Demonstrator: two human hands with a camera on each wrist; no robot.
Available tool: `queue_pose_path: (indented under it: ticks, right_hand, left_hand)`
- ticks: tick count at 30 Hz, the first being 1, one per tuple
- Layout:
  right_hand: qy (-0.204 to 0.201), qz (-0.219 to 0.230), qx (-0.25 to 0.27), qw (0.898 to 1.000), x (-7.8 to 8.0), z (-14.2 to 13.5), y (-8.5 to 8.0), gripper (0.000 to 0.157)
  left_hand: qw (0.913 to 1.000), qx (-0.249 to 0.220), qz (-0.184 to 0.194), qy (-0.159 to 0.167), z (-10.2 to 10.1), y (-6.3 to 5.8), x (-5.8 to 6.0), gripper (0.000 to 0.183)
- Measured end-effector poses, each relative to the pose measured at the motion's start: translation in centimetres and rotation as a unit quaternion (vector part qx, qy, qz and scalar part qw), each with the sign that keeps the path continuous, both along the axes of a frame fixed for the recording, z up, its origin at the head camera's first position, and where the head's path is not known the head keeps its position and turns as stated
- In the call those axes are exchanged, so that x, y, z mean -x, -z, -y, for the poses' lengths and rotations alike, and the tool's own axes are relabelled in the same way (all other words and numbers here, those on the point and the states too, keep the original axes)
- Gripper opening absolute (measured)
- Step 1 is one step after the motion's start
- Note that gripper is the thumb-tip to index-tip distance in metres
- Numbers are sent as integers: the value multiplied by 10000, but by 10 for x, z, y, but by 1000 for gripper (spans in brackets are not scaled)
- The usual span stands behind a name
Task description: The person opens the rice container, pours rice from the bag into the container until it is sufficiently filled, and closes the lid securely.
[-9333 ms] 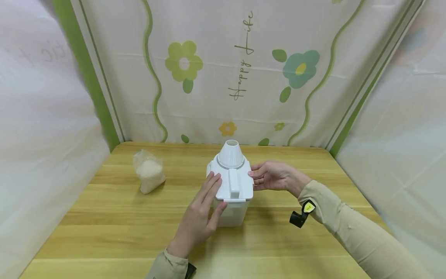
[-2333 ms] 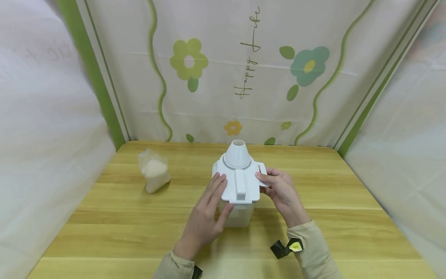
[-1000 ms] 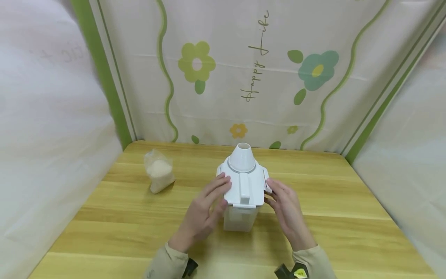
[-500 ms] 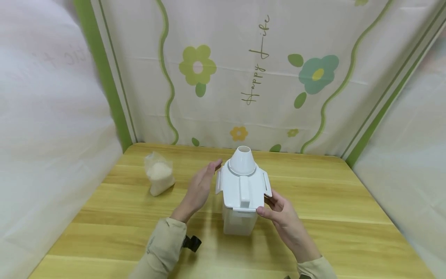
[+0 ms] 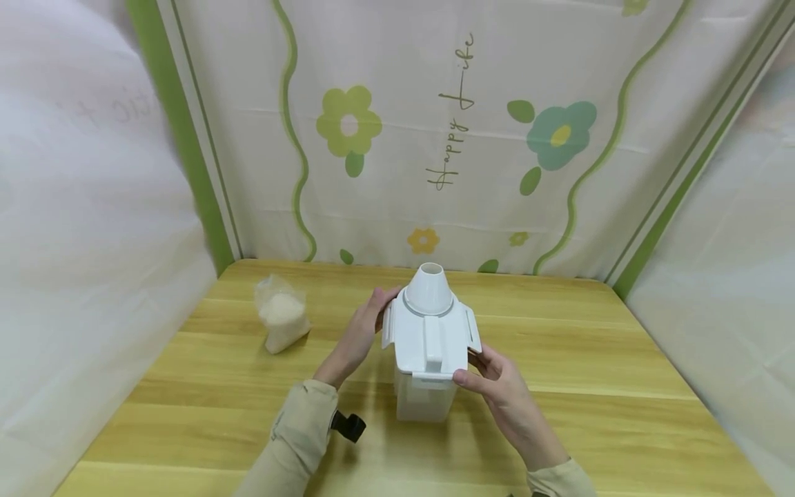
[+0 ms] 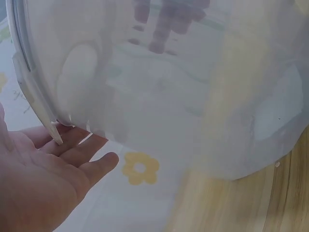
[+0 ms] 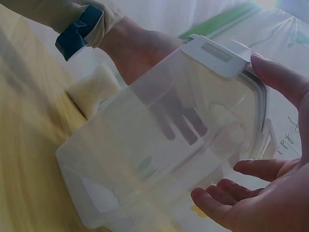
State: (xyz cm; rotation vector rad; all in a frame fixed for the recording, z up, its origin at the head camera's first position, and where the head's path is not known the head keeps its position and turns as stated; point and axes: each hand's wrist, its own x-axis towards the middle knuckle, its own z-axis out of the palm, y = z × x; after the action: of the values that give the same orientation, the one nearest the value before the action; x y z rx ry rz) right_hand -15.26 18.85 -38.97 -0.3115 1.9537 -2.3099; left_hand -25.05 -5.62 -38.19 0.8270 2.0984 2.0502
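Observation:
A translucent plastic storage container (image 5: 425,400) stands on the table, its white lid (image 5: 413,345) topped by a cone-shaped cup (image 5: 428,290). Both side latches are flipped outward: the left latch (image 5: 388,324) and the right latch (image 5: 473,330). The front latch (image 7: 215,55) lies down against the container. My left hand (image 5: 357,338) is at the left side, its fingers extended along the wall behind the left latch. My right hand (image 5: 506,393) is at the front right corner, thumb on the lid's edge, fingers loosely extended beneath the right latch.
A clear bag of pale grains (image 5: 282,321) stands to the left on the wooden table (image 5: 590,414). White printed curtains (image 5: 385,207) enclose the back and both sides. Black wrist mounts hang from the sleeves, one (image 5: 349,426) beside the container.
First the right latch swung outward, then the left one. My left hand has gone from the lid's top to the left side. My right hand has shifted to the front right corner.

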Motion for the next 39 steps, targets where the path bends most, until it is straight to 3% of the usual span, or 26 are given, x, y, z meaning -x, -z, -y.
queue_pose_path:
  ticks: [3, 11, 20, 23, 26, 31, 35, 39]
  right_hand:
    - [13, 31, -25, 10000, 0, -1, 0, 67]
    - [106, 75, -55, 9999, 1, -1, 0, 66]
    - [428, -31, 132, 9990, -1, -4, -1, 56]
    - [622, 18, 338, 9975, 0, -7, 1, 38]
    - [702, 133, 568, 9958, 1, -9, 2, 23]
    - [949, 454, 707, 9919, 1, -8, 1, 21]
    - [1407, 638, 569, 9864, 0, -6, -2, 19]
    - [1639, 635, 327, 9839, 0, -4, -4, 25]
  left_hand:
    - [9999, 5, 143, 51, -2, -3, 2, 62]
    - [9995, 65, -118, -295, -4, -2, 7, 70]
    - [9989, -143, -46, -452, -2, -4, 0, 62]
    - [9967, -220, -93, -773, -4, -5, -8, 66]
    - [9894, -210, -125, -1433, -8, -6, -21, 69]
    - [9687, 77, -212, -2473, -17, -9, -46, 66]
    - [9646, 158, -205, -2625, -20, -9, -60, 61]
    - [9597, 121, -290, -2794, -18, -7, -64, 58]
